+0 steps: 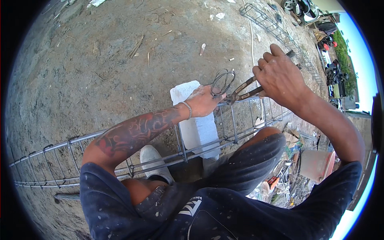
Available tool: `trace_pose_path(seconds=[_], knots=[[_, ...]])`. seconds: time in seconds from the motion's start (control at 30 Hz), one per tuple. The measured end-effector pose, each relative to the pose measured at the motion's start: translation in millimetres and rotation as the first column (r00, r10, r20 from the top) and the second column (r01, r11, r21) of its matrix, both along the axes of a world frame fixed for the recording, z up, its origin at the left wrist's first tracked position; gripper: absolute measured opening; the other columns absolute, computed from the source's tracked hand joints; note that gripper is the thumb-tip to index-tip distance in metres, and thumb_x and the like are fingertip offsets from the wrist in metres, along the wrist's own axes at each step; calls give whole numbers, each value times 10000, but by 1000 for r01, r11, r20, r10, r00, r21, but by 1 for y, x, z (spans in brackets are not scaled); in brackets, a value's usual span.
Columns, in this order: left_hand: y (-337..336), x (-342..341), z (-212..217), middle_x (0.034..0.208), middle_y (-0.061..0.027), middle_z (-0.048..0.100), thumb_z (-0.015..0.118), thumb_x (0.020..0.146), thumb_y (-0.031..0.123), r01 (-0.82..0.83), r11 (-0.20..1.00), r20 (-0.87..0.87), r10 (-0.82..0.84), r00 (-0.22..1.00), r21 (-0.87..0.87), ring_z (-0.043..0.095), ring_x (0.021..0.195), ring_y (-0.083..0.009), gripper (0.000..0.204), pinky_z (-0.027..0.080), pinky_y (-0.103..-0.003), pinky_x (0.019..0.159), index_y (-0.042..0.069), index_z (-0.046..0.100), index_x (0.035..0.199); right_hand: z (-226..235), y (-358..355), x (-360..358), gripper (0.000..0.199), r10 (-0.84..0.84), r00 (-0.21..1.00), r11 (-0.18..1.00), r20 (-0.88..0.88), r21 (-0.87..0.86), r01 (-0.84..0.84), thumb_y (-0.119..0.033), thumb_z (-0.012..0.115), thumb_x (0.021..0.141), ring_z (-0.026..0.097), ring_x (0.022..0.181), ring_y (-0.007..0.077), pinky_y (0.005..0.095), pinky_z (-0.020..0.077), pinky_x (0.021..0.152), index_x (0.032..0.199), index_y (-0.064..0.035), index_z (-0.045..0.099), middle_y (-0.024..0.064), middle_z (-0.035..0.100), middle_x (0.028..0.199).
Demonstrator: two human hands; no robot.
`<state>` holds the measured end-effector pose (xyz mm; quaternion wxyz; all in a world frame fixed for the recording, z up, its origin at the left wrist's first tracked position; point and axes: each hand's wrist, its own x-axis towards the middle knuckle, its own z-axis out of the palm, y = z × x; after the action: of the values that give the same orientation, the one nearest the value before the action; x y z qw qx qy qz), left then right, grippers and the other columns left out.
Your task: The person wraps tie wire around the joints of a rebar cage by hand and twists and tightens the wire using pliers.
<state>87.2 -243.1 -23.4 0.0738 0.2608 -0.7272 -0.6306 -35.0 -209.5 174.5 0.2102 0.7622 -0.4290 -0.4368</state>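
Observation:
My right hand (280,77) is wrapped round the handles of a pair of steel pincers (249,94). Their jaws meet the top bar of a long rebar cage (235,124) that lies across in front of my legs. Just left of the jaws, my left hand (204,101) is closed on a loose coil of thin tie wire (223,80), whose loops stick up above the fingers. Whether the jaws bite on wire is too small to tell. Beneath my left hand a white block (196,130) sits under the cage bars.
A second rebar cage (272,29) lies on the dirt ground at the far right. Motorbikes (307,11) stand beyond it. To the right of my knee are a reddish bucket (316,163) and scattered debris. My shoe (152,159) rests beside the cage.

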Motion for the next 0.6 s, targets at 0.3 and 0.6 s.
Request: trace_pose_path(seconds=[0.3,0.6], knots=[[-117,50,108,1042,-217,601,643,733,400,473,858,153,-450,880,-200,587,959,-292,590,444,-362,847,-41,558,1116,0,-9,0,127,205,979,978,16,46,-206,-130,507,774,546,808,144,301,333,895,717,-71,604,34,585,707],[-50,-42,64,1191,-136,520,766,593,215,591,721,-497,-387,777,362,445,1145,-241,743,326,-345,981,-32,457,1221,-7,3,-19,172,322,944,946,75,-56,-318,-191,555,750,588,729,151,310,258,1003,620,-116,638,11,612,645]])
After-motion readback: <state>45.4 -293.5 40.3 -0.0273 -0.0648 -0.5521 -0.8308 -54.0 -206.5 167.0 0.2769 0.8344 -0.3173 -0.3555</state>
